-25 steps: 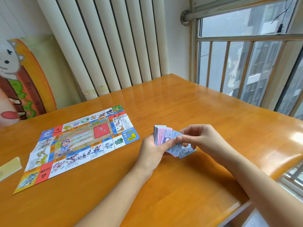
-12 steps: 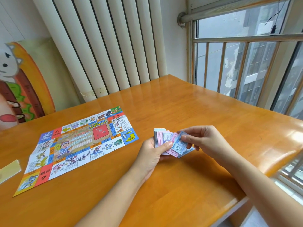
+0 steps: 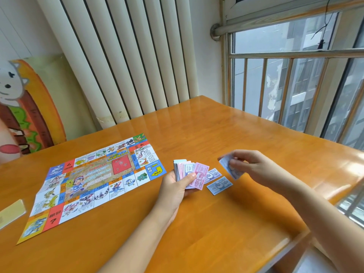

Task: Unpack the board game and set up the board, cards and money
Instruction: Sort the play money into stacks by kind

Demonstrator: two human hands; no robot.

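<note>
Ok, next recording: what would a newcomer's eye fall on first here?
The colourful game board, lying unfolded and flat on the left of the orange wooden table, stands out first. Right of it, the left hand grips a fanned stack of play money. The right hand pinches a blue note, just right of two other blue bills lying flat on the wood.

Your board (image 3: 94,186) lies unfolded on the worktop (image 3: 216,134); left hand (image 3: 177,186) holds the fanned money stack (image 3: 182,169), one blue note (image 3: 219,185) flat beside it, a second note (image 3: 229,170) pinched in your right hand (image 3: 254,166)
</note>
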